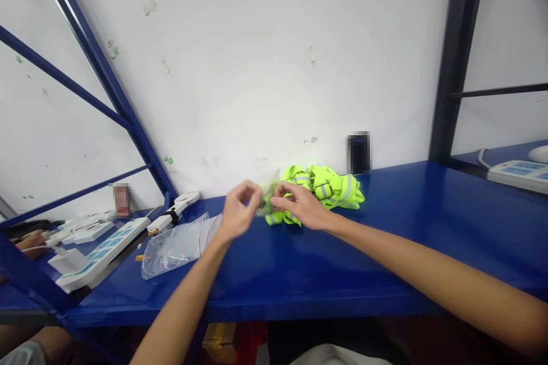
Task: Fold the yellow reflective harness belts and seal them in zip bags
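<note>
My left hand (242, 210) is raised over the blue table, thumb and fingertips pinched together. Opposite it, my right hand (302, 205) is pinched in the same way. Between the two sets of fingertips is a small clear plastic bag (266, 198), smeared by motion, with something greenish in or behind it. Just behind my right hand lies a loose heap of neon-yellow straps with grey reflective stripes (336, 185). Flat clear plastic bags with red seal lines (175, 248) rest on the table left of my left hand.
The blue tabletop (385, 251) meets a white wall. A dark blurred-out object (358, 153) stands at the back. At left are a power strip (107, 254), a small white fan (186, 198) and a blue metal post (124, 108). Another power strip (522, 175) lies far right.
</note>
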A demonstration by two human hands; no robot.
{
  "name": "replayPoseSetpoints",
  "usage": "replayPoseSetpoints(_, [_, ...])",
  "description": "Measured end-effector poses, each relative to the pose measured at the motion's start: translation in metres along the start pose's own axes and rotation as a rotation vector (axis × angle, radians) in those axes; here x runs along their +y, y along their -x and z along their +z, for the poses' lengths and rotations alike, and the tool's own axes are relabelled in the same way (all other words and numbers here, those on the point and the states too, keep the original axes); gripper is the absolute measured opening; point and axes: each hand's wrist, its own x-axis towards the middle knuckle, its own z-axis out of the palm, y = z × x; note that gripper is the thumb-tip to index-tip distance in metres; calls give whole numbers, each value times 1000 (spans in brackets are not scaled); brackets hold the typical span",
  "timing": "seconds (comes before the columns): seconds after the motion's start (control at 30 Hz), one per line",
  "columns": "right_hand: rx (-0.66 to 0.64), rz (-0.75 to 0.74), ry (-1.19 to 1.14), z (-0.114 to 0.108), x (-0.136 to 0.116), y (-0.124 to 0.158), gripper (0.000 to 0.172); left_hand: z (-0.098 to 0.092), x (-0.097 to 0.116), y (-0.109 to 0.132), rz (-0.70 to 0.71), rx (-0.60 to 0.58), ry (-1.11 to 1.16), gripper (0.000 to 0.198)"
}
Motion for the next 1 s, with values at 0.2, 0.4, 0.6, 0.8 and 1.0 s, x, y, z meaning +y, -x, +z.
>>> replayPoseSetpoints(0.2, [-139, 28, 103, 6, 19, 14, 28, 12, -12, 45, 68, -243, -90, 18])
replayPoseSetpoints(0.4, [-163, 13, 172, 17, 27, 18, 25, 19, -25, 57, 108, -148, -218, 12])
replayPoseSetpoints(0.6, [-72, -55, 324, 19, 32, 14, 24, 31, -27, 62, 42, -160, -180, 14])
replayPoseSetpoints(0.8, [197, 167, -119, 21, 49, 3, 25, 30, -25, 64, -95, -88, 61, 21])
replayPoseSetpoints(1.0, [234, 89, -231, 19, 50, 8, 12, 17, -32, 61, 105, 163, -128, 24])
